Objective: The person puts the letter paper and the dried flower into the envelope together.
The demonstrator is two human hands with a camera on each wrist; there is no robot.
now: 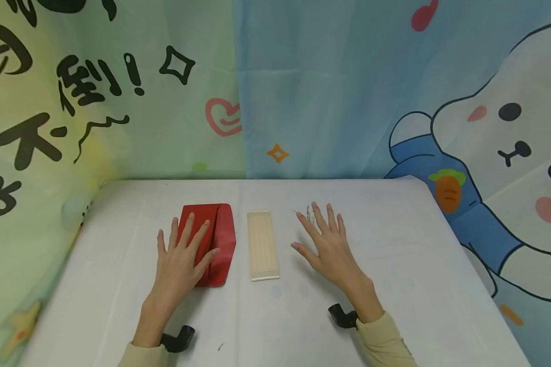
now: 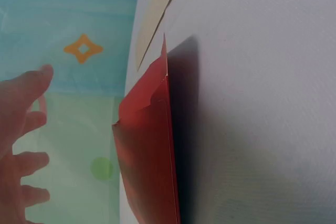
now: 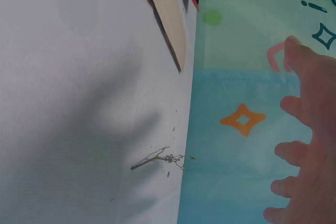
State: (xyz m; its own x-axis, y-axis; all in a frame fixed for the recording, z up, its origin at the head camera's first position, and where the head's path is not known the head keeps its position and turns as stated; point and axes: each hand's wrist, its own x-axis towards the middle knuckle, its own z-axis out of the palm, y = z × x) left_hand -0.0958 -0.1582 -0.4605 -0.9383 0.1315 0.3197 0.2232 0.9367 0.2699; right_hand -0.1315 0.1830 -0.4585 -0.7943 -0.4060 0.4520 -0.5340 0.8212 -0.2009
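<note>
A red paper envelope (image 1: 223, 239) with an open flap lies on the white table. Over it my left hand (image 1: 180, 267) is spread, palm down, and the left wrist view shows the fingers (image 2: 32, 163) apart from the paper. To the right of the envelope lies a flat, pale wood-coloured strip (image 1: 263, 245) with fine lengthwise lines. My right hand (image 1: 332, 252) hovers palm down above the table with fingers apart, holding nothing. Beneath its fingertips lies a small dry twig (image 3: 160, 158), mostly hidden by the hand in the head view.
The white table (image 1: 261, 326) reaches back to a printed cloth backdrop (image 1: 312, 92). Dark camera mounts (image 1: 179, 340) sit at both wrists. Small dark crumbs lie around the twig.
</note>
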